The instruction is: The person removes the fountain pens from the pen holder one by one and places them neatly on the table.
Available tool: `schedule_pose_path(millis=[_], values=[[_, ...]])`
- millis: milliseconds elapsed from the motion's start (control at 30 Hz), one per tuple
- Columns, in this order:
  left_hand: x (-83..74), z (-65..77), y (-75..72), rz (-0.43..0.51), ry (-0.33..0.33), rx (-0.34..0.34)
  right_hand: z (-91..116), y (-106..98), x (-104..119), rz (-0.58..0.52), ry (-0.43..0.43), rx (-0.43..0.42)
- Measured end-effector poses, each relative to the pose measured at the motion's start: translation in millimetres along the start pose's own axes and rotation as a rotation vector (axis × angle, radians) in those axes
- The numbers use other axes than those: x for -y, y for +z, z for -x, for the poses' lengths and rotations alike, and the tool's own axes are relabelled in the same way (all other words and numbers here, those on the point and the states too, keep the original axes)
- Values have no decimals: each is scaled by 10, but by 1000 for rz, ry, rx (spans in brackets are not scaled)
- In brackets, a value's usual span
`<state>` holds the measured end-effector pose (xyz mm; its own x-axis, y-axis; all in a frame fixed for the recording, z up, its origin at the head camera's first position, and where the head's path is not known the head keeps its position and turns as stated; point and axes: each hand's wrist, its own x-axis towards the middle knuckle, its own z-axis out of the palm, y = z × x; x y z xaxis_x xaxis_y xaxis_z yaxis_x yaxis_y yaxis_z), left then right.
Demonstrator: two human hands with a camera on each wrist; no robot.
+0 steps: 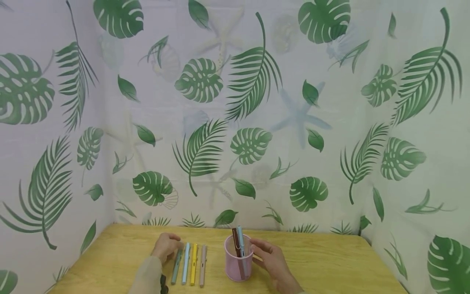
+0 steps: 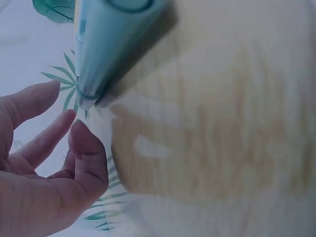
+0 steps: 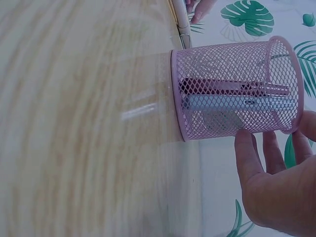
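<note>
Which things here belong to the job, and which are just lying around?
Part of the job, it seems:
- pink mesh cup, at the right hand
- brown pen and light-blue pen inside
- four pens beside left hand

Just around:
- wooden table
- leafy backdrop

Teal pen [image 2: 117,44] cropped in left-wrist view, brown pen [image 1: 236,242] half-veiled by mesh cup [image 1: 232,266]

Pale glare on the tabletop [image 3: 98,148]

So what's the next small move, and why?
Perhaps the left hand should pinch the grey-green pen: it lies nearest that hand, which looks empty, while the right hand touches the pink mesh cup, where a brown pen and a light-blue pen stand.
</note>
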<state>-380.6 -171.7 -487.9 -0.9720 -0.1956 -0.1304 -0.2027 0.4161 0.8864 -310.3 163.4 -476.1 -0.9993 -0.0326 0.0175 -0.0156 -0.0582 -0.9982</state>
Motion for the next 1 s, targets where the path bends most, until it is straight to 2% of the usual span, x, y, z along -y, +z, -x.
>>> schedule_pose_path(millis=[100, 300, 367, 500, 600, 700, 867, 1000], values=[[-20, -1, 0, 23, 7, -20, 2, -4, 2, -4, -1, -1], [-57, 38, 22, 130, 54, -21, -2, -3, -8, -4, -4, -4], [-77, 62, 40, 140, 77, -30, 0, -3, -11, -3, -2, -4], [-138, 100, 86, 114, 148, -32, 14, 1, -11, -8, 2, -9], [-184, 116, 124, 83, 156, -34, 22, 4, -11, -13, 5, -12], [-222, 148, 152, 90, 156, -15, 19, 3, -17, -21, 5, -7], [-273, 213, 203, 153, 188, 46, 17, -1, -27, -29, 5, -2], [-309, 230, 245, 174, 173, 79, 25, 1, -13, -29, 10, -2]])
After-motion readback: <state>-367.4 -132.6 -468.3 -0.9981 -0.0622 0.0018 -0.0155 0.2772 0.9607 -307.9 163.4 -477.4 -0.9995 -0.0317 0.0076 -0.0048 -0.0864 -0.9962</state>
